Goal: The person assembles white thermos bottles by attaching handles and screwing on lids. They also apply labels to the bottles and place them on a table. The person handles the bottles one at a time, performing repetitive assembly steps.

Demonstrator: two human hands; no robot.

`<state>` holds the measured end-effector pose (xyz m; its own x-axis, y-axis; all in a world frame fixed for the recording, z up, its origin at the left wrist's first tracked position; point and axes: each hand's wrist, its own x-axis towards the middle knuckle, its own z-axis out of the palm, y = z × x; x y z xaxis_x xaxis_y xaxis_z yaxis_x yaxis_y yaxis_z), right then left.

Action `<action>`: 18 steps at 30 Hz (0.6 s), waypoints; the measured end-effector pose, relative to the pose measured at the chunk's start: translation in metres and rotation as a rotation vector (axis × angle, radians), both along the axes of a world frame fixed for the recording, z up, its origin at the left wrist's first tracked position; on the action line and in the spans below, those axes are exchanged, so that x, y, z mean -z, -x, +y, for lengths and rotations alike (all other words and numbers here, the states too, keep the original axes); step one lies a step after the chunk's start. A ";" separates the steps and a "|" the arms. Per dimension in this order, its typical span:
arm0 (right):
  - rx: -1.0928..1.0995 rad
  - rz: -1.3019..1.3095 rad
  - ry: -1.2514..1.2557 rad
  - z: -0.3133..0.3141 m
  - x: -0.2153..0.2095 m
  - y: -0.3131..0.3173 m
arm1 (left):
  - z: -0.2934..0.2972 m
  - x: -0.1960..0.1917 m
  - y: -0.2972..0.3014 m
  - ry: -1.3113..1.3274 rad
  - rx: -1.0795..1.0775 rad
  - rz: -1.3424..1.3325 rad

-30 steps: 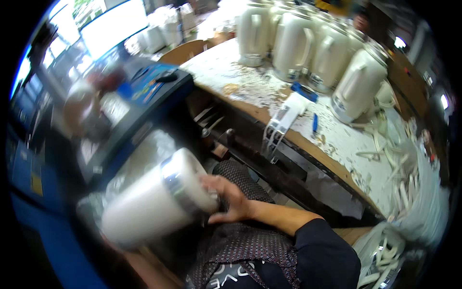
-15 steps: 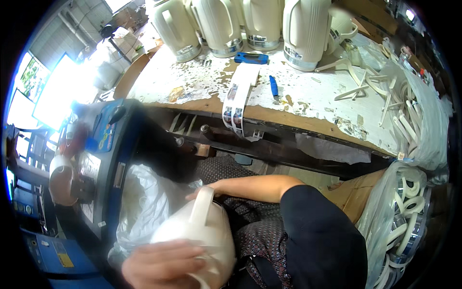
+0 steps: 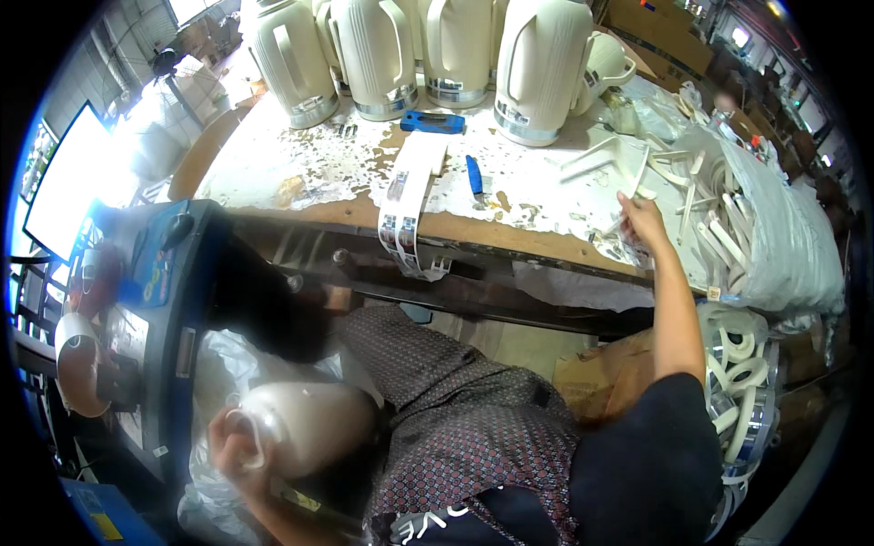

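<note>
At the lower left, a cream jug (image 3: 320, 428) lies tilted on its side between my lap and the plastic bag. My left hand (image 3: 235, 455) is closed around the rim at its mouth end. Over the table's right part, my right hand (image 3: 643, 222) has curled fingers at the end of a slim, bent cream handle (image 3: 626, 156), which is blurred. More loose cream handles (image 3: 724, 232) are heaped just right of that hand, partly inside a clear plastic bag (image 3: 787, 237).
Several upright cream jugs (image 3: 371, 55) stand along the back of the worn white table (image 3: 319, 173). A label strip (image 3: 405, 196) hangs over the front edge, near a blue tool (image 3: 432, 122) and a blue knife (image 3: 474, 175). A blue machine (image 3: 168, 255) is at left; bagged rings (image 3: 748, 373) at right.
My right hand has left the jug and reached out to the handles on the table. The jug has tipped over to the left, its mouth end now in my left hand. The view has shifted right.
</note>
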<state>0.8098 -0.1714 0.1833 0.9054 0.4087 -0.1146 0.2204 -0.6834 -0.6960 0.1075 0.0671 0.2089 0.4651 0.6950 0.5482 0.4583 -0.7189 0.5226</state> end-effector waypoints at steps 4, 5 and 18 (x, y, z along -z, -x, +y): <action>-0.308 0.164 0.154 -0.054 -0.038 0.041 | -0.002 0.005 0.000 0.040 0.041 -0.072; -0.403 0.146 0.076 -0.061 -0.042 0.047 | -0.002 0.008 0.004 0.043 0.043 -0.133; -0.575 1.189 -1.030 0.241 0.031 0.430 | -0.091 0.021 -0.017 -0.123 0.015 -0.294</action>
<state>0.3795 0.0692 0.1524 0.2341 0.9696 -0.0714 -0.6805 0.1110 -0.7243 0.1244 -0.0240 0.1875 0.2839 0.6098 0.7399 0.2895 -0.7902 0.5401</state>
